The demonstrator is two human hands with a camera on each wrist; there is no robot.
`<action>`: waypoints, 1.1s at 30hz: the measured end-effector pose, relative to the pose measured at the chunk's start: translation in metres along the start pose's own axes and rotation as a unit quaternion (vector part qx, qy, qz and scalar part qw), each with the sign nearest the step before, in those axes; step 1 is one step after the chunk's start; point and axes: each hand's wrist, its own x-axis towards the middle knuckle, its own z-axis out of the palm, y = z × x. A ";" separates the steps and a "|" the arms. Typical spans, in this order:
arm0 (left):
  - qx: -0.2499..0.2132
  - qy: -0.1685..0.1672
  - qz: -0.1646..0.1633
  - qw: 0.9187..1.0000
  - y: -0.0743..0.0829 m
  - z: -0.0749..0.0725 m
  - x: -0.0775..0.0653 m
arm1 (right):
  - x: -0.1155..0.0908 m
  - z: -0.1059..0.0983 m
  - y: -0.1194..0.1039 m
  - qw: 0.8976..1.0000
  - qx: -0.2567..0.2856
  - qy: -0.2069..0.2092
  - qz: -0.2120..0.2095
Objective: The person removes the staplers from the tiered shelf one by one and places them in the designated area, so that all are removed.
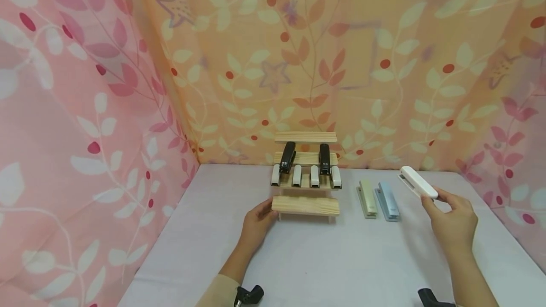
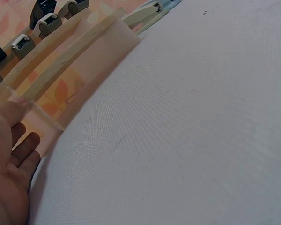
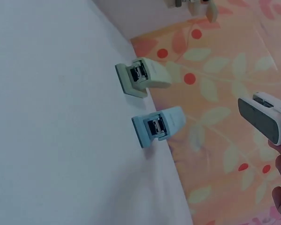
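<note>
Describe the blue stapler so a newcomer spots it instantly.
On the white table, find the tiered wooden rack. Right of it stands a pale green stapler, then, beside that, the blue stapler, the only blue one in view.

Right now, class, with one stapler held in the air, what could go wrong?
The white stapler, pinched at one end by the right hand, might slip. Carried toward the wooden rack, it could knock the green stapler or blue stapler. The left hand touches the lowest shelf, so a nudge might shift the black staplers.
</note>
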 end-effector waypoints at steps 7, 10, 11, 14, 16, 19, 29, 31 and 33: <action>-0.004 0.002 -0.007 1.000 0.000 0.000 0.000 | 0.003 0.012 0.021 1.000 -0.013 -0.004 0.014; -0.008 0.002 -0.006 1.000 0.001 0.001 0.000 | 0.002 0.016 0.027 1.000 -0.019 -0.014 0.012; -0.011 0.002 -0.004 1.000 0.001 0.001 0.000 | 0.001 0.017 0.028 1.000 -0.021 -0.018 0.013; -0.013 0.001 -0.001 1.000 0.000 0.001 0.000 | 0.000 0.020 0.033 0.999 -0.025 -0.027 0.010; -0.015 0.002 0.000 1.000 -0.001 0.001 0.001 | -0.001 0.022 0.037 0.999 -0.027 -0.034 0.014; -0.021 0.004 0.002 1.000 -0.002 0.001 0.001 | 0.000 0.025 0.044 0.998 -0.033 -0.041 0.019; -0.015 0.008 -0.008 1.000 0.002 0.003 0.000 | 0.000 0.030 0.058 0.996 -0.053 -0.065 0.040; -0.010 0.009 -0.008 1.000 0.003 0.003 0.000 | 0.000 0.032 0.060 0.996 -0.055 -0.065 0.038; -0.009 0.009 -0.008 1.000 0.003 0.003 0.000 | 0.000 0.033 0.062 0.995 -0.059 -0.067 0.037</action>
